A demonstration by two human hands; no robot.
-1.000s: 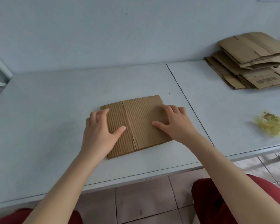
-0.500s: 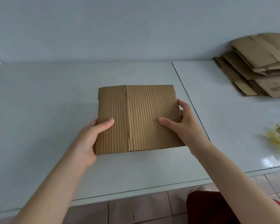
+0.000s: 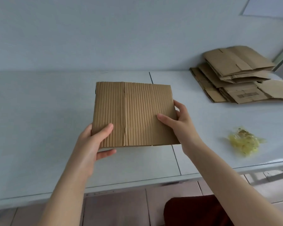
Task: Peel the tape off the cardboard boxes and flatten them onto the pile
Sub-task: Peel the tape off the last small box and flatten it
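A: Where does the job stand?

B: The flattened box [image 3: 132, 114] is held up in the air above the tabletop [image 3: 39, 111], near the middle of the view. It looks fully collapsed, and I see no tape on the face turned to the camera. So for this one, peeling and flattening look done; what is left is carrying it to the pile [image 3: 240, 75].

A: And the hands?

B: The left hand [image 3: 90, 144] grips the corner at about 7 o'clock, thumb on top, fingers under. The right hand [image 3: 178, 121] clamps the edge at 3 o'clock, thumb on the face, fingers behind.

A: The pile?

B: Off at 2 o'clock from the box, well apart from it, several flat boxes stacked untidily against the wall [image 3: 137, 30]. A yellowish wad of peeled tape [image 3: 243, 141] lies on the tabletop at 4 o'clock.

A: Anything you cannot see?

B: The box's underside is hidden, so tape there cannot be ruled out. The pile's right end is cut off by the frame. Whether unopened boxes wait elsewhere, I cannot tell.
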